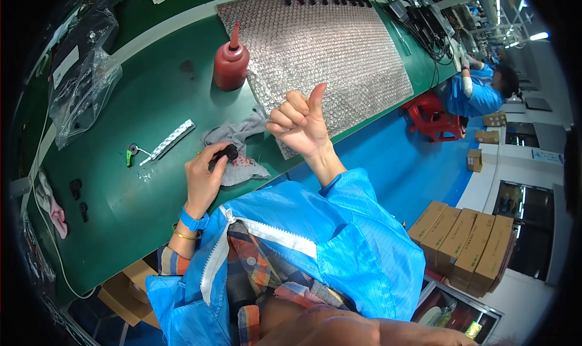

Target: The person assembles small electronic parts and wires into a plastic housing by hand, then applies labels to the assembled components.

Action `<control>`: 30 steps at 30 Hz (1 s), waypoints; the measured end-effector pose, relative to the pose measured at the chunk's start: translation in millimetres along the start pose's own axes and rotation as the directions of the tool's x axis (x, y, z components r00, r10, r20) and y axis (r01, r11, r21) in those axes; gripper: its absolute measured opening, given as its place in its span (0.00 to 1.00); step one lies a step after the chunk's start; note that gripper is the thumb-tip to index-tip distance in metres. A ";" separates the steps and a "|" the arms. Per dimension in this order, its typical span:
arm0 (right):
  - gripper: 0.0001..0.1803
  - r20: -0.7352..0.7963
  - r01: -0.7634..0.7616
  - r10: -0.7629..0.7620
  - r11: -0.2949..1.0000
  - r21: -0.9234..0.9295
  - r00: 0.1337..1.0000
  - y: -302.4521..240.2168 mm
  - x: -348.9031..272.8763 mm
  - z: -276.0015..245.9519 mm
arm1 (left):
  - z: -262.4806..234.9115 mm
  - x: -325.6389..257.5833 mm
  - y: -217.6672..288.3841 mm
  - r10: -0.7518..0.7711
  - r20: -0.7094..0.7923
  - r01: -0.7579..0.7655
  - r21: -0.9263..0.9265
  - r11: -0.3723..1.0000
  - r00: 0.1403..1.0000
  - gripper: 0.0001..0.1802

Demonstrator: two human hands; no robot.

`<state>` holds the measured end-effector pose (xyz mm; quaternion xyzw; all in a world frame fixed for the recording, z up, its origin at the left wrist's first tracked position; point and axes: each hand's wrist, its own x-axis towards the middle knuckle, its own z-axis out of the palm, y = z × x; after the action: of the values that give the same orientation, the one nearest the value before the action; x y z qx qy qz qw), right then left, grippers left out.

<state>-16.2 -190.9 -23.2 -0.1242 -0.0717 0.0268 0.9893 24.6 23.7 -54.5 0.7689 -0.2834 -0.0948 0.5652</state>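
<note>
My left hand (203,179) grips a small black part (223,155) just above a grey rag (239,146) that lies on the green bench (145,103). My right hand (300,124) is raised over the bench edge, fingers curled into a fist with the thumb pointing up, and it holds nothing. It hovers in front of the bubble-wrap sheet (327,49).
A red squeeze bottle (230,61) stands left of the bubble wrap. A white strip (168,141), a small green-and-black piece (130,154) and clear plastic bags (82,94) lie to the left. Black parts line the sheet's far edge. Another person in blue (482,91) sits beyond a red stool (431,117). Cardboard boxes (464,243) stand on the floor.
</note>
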 end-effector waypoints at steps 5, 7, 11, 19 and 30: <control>0.25 0.002 -0.039 0.039 0.995 0.096 0.999 1.8 -2.5 3.6 | 0.6 0.3 0.2 -0.012 -0.017 0.012 -0.012 1.000 1.000 0.14; 0.24 -0.049 -0.038 0.044 0.993 0.112 0.998 2.6 -5.2 4.1 | -0.2 1.2 1.5 -0.026 -0.013 0.026 -0.005 1.000 1.000 0.14; 0.24 -0.056 -0.024 0.027 0.999 0.045 0.998 4.9 -5.5 3.2 | -0.8 1.8 2.0 -0.029 -0.012 0.029 0.002 1.000 1.000 0.14; 0.24 0.006 0.043 -0.044 0.997 0.067 0.999 8.8 -1.3 2.7 | 0.1 1.5 2.1 -0.026 -0.018 0.026 -0.003 1.000 1.000 0.14; 0.21 0.030 0.004 -0.010 0.976 0.220 1.000 8.3 -4.2 9.0 | -0.1 2.3 2.5 -0.047 -0.012 0.047 -0.007 0.999 0.999 0.14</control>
<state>-21.9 -181.0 -17.2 -0.0135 -0.0838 0.0329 0.9958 25.7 22.0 -51.7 0.7741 -0.2615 -0.1044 0.5669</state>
